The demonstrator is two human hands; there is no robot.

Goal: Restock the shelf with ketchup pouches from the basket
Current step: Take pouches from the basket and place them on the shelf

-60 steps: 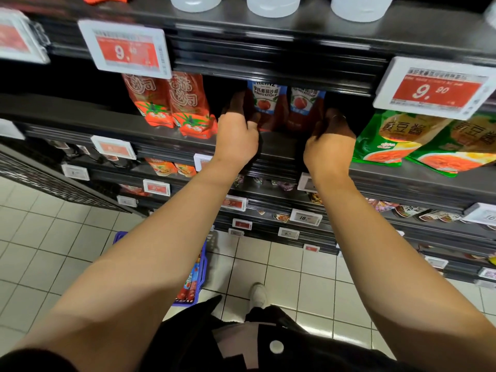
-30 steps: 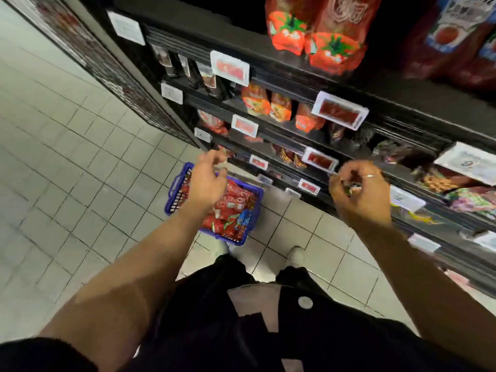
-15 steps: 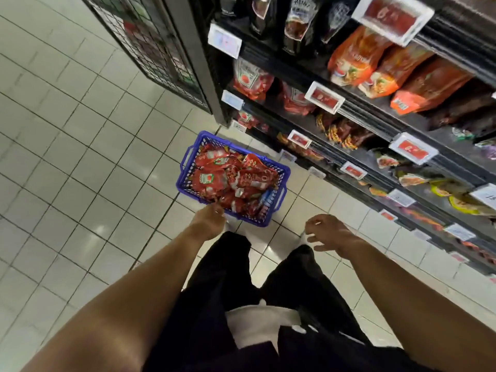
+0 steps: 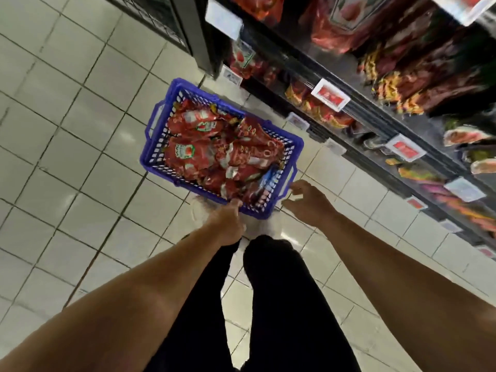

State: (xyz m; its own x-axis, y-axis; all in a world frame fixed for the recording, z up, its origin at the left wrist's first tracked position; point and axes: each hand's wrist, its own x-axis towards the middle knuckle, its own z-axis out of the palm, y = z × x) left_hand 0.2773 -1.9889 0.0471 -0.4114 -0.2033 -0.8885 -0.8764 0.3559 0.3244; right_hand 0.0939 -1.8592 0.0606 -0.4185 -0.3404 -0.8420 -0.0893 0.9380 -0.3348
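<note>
Ketchup pouches (image 4: 214, 154) just beyond both empty grips

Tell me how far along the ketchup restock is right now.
Done: nothing here confirms pouches placed; the target shelf row is out of view. In hand: nothing yet; the left hand is at the near rim of the blue basket and the right hand reaches by its handle, both holding no pouch. Left: the basket is still heaped with red ketchup pouches, so most of the stocking remains.

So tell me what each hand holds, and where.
Nothing held. The left hand reaches the basket's near rim, fingers hidden; the right hand hangs open beside its handle.
</note>
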